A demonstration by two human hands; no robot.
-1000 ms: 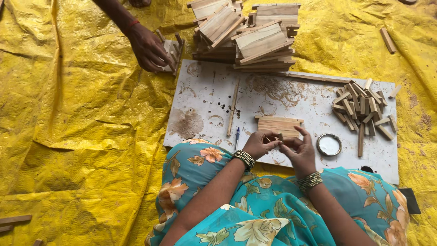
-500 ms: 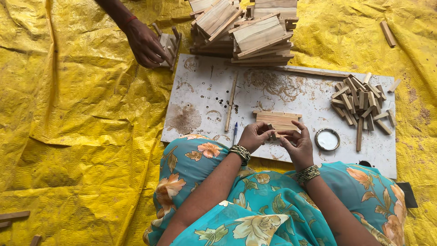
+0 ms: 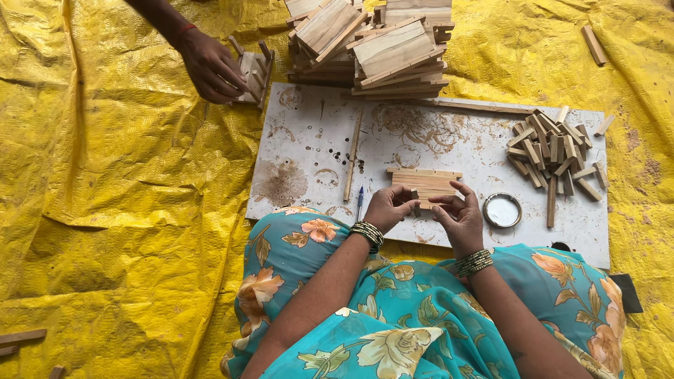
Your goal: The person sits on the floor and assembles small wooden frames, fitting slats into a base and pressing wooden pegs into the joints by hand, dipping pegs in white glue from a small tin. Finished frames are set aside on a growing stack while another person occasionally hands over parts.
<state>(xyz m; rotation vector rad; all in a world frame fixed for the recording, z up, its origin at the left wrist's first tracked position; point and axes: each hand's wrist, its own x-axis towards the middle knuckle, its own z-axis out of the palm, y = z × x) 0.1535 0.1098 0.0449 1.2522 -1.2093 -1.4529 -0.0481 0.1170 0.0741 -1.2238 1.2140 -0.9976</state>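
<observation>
A small panel of wooden slats (image 3: 426,182) lies on the white stained board (image 3: 309,154) in front of me. My left hand (image 3: 388,208) and my right hand (image 3: 458,214) meet at its near edge and pinch a short wooden piece (image 3: 415,204) between their fingertips. Both wrists wear bangles. A thin wooden stick (image 3: 352,155) and a blue pen (image 3: 360,203) lie just left of my left hand.
A round tin lid (image 3: 503,210) sits right of my right hand, with a pile of short wooden pieces (image 3: 553,152) beyond it. Stacked finished slat panels (image 3: 372,42) stand at the board's far edge. Another person's hand (image 3: 210,67) grips a wooden frame (image 3: 253,70) on the yellow tarpaulin (image 3: 105,196).
My hands have stayed at the panel's near edge, fingers shifting slightly on the short piece. The other person's hand has stayed at the wooden frame. The camera has tilted a little.
</observation>
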